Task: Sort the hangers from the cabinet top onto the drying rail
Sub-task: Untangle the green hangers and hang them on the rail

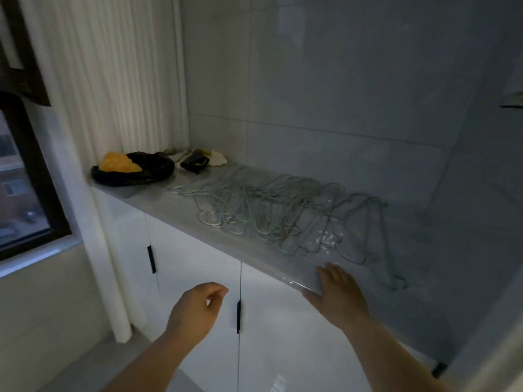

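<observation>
A tangled pile of several thin pale grey-green wire hangers (283,213) lies flat on the grey cabinet top (158,193), spreading from its middle toward the right. My right hand (338,295) reaches over the front edge of the cabinet top with straight fingers, just short of the nearest hangers, holding nothing. My left hand (198,309) hangs lower in front of the white cabinet doors, fingers loosely curled and empty. No drying rail is in view.
At the far left end of the cabinet top sit a black bag with something yellow (131,168) and a few small dark and pale items (198,161). White cabinet doors with black handles (238,316) stand below. A white curtain (113,80) and a window (19,176) are on the left, tiled wall behind.
</observation>
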### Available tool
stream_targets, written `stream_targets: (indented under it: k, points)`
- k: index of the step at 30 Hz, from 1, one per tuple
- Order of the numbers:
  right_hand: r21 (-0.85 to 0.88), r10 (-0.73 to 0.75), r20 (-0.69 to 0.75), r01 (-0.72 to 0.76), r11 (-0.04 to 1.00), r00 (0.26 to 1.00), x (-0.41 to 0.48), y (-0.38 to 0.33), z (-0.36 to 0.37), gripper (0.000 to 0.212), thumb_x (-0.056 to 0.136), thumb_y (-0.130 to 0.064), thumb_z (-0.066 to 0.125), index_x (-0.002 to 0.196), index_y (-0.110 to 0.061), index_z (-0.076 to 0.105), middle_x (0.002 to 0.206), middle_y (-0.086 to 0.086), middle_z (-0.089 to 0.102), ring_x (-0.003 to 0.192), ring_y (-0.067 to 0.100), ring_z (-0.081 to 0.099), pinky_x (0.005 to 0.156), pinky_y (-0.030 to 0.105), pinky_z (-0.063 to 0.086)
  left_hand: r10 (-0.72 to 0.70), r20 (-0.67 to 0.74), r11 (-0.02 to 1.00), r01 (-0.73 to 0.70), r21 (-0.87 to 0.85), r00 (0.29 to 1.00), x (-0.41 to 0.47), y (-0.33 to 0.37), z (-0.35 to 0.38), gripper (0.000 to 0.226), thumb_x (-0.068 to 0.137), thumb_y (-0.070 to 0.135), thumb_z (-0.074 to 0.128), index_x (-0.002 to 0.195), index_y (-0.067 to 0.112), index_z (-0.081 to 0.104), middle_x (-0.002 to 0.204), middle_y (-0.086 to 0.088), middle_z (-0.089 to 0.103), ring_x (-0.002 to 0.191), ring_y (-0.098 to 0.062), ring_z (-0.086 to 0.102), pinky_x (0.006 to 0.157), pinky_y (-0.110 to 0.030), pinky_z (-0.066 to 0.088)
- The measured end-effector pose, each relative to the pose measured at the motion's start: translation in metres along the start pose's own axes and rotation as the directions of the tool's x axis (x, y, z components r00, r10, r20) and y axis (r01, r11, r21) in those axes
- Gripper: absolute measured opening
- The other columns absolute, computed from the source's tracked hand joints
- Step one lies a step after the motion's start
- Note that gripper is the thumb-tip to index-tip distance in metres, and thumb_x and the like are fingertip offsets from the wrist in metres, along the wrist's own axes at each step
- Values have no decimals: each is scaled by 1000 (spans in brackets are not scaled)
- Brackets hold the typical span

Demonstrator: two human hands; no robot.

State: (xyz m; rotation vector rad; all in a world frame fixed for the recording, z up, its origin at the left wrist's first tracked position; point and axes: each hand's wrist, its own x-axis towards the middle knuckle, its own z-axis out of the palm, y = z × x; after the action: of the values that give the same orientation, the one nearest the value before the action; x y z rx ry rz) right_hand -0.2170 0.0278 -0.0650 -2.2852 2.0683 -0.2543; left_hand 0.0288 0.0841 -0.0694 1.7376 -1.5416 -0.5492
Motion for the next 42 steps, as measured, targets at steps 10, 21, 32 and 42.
stream_targets:
  k: [10,21,32,42]
  points:
    - [87,-127,-32,130,988,991,44,12,12,62,89,-57,33,142,-25,25,156,-4,13,142,9,12,115,29,6,-112,-31,993,111,-36,993,116,57,55,31,90,24,52,119,13,56,118,-9,61,109,-25,56,88,-25,39]
    - [84,-160,-100,168,982,982,48,15,17,67,88,-58,32,144,-22,19,155,-6,11,142,6,6,115,27,1,-326,5,928,321,-189,946,183,73,85,25,85,6,56,100,-12,61,110,-30,62,103,-38,60,85,-39,49]
    - [104,-161,-154,179,978,975,46,12,14,67,84,-60,37,140,-23,30,155,-3,15,142,8,11,115,27,6,-435,34,873,431,-230,900,178,80,62,27,93,-1,32,103,-3,56,96,-23,62,83,-25,65,70,-28,49]
    - [-4,-125,-263,128,992,957,39,4,5,61,21,-59,84,61,-14,73,75,0,75,68,12,72,53,29,56,-437,126,679,419,-603,890,160,88,46,32,96,3,30,121,-7,48,56,-10,42,16,-1,28,25,-6,19]
